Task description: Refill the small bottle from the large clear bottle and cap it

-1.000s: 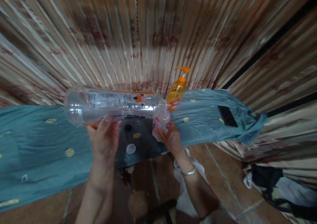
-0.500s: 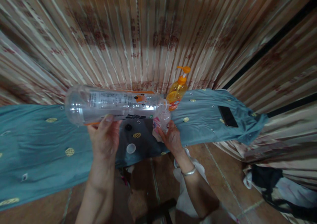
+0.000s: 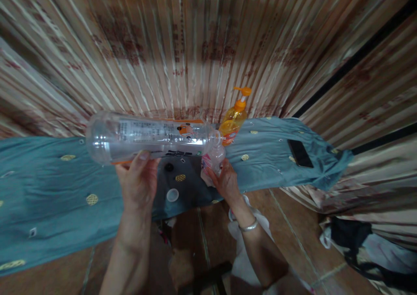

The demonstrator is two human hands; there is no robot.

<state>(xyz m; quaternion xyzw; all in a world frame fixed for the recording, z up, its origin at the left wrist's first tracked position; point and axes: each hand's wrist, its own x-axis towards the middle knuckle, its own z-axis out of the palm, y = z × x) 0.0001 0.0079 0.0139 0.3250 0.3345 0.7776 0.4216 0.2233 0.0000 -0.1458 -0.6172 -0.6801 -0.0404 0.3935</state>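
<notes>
My left hand is closed around the underside of a large clear plastic bottle with an orange-and-black printed label. The bottle lies nearly level, its neck pointing right. In my right hand is a small clear plastic bottle with a pink pattern, held roughly upright. The large bottle's mouth meets the top of the small one; whether they touch I cannot tell. Below them on the teal cloth lie a black cap and a round whitish translucent lid.
Behind my right hand stands an orange pump bottle. A black phone lies toward the cloth's right end. Pleated curtains rise along the back. Dark and white fabric sits at lower right, above a tiled floor.
</notes>
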